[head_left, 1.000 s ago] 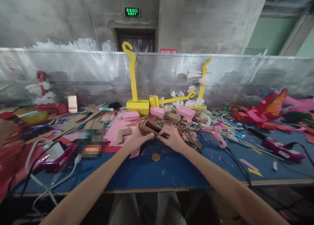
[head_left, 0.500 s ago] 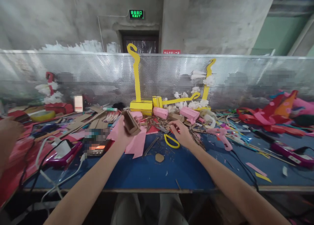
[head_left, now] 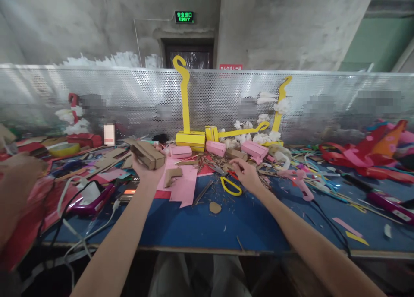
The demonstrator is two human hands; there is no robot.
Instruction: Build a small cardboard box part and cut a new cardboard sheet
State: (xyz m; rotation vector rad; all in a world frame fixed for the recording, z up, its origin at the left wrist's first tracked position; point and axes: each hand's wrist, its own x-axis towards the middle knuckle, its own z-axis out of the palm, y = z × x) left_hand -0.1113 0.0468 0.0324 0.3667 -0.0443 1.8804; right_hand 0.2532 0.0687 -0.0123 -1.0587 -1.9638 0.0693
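My left hand holds a brown cardboard box up over the left-middle of the blue table. Beside it, a pink paper sheet lies flat with an L-shaped cardboard piece on it. My right hand is at the yellow-handled scissors, its fingers bent together near the blades; what they hold, if anything, is too small to name. Small pink boxes and a yellow box with a tall hooked strip stand behind the hands.
A pink glue gun with a black cord lies right of my right hand. Purple power strips sit at both sides, with white cables at left. Another person's hand is at the far left. A perforated metal screen runs behind.
My left hand has moved left and turned the cardboard box, uncovering the L-shaped piece on the pink paper. The view has shifted slightly. My right hand stays by the scissors.
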